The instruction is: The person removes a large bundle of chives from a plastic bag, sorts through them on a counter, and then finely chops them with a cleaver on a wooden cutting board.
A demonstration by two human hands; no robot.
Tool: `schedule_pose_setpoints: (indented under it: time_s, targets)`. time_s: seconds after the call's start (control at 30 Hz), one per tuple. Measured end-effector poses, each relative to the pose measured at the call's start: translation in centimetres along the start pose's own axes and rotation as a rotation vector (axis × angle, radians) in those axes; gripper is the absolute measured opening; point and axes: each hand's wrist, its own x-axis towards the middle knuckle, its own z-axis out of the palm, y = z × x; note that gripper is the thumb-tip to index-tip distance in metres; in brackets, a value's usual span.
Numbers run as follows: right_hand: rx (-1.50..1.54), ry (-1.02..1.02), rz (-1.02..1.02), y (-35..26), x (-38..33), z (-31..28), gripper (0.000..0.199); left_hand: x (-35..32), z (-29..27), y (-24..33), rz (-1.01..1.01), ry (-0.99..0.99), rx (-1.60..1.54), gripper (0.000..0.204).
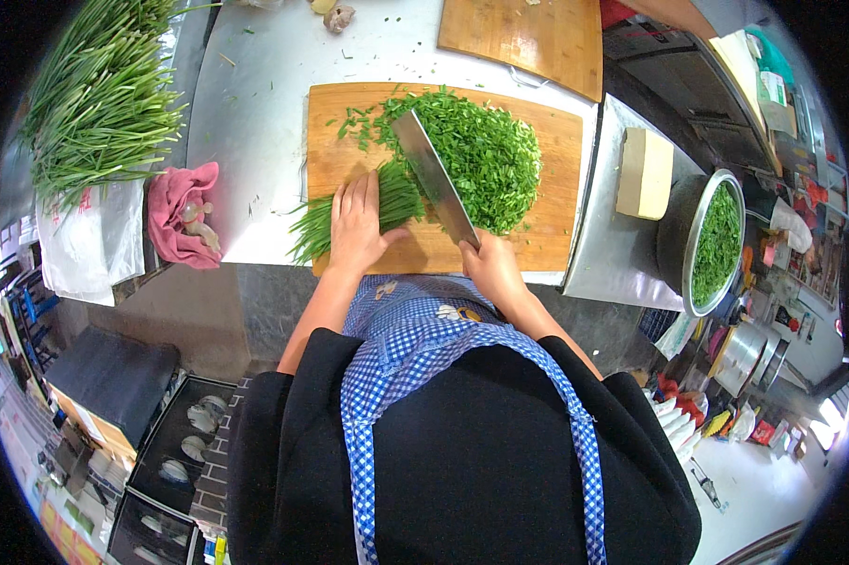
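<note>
My left hand (357, 221) presses down on a bundle of green chives (401, 195) at the left of the wooden cutting board (549, 247). Its fingers lie stretched out over the stalks, side by side. In my right hand (492, 268) is the handle of a cleaver (436, 177), whose wide blade slants up and to the left. The blade stands between the bundle and a big heap of chopped chives (490, 155) on its right. Loose cut bits lie at the board's far left. My right fingers hide most of the handle.
A second board (528, 38) lies beyond mine. At the right are a pale yellow block (645, 174) and a metal pot (674, 235) of chopped greens. More long chives (109, 104) are piled at the left, near a pink cloth (175, 231). Garlic (339, 18) sits at the back.
</note>
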Motion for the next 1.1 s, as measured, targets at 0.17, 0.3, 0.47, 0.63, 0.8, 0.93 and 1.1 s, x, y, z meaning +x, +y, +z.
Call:
schedule_pose_setpoints:
  time_s: [0.17, 0.3, 0.47, 0.63, 0.8, 0.93, 1.1]
  targets:
    - [-0.129, -0.084, -0.001, -0.2, -1.2, 0.4, 0.025, -1.2, 2.5, 0.5, -0.086, 0.16, 0.101, 0.061]
    - [-0.301, -0.225, 0.044, 0.0, 1.2, 1.6, 0.022, -1.7, 4.6, 0.9, -0.135, 0.235, 0.126, 0.053]
    - [-0.198, -0.019, -0.042, -2.7, 5.5, 5.3, 0.021, -1.4, 4.8, 0.6, -0.123, 0.232, 0.153, 0.05]
    - [-0.028, 0.058, -0.129, -1.8, 5.6, 3.4, 0.024, -1.4, 4.6, 0.7, -0.158, 0.246, 0.014, 0.048]
    - [-0.194, -0.184, 0.061, -2.5, -0.2, 0.1, 0.022, -2.3, 5.2, 0.0, -0.143, 0.378, -0.124, 0.04]
    - [-0.333, -0.207, 0.001, 0.5, 0.9, 3.1, 0.022, -2.0, 5.3, 0.2, -0.131, 0.315, -0.021, 0.036]
    - [-0.106, -0.047, -0.12, -3.2, 6.7, 5.7, 0.025, -1.5, 5.1, 0.1, -0.086, 0.353, -0.02, 0.034]
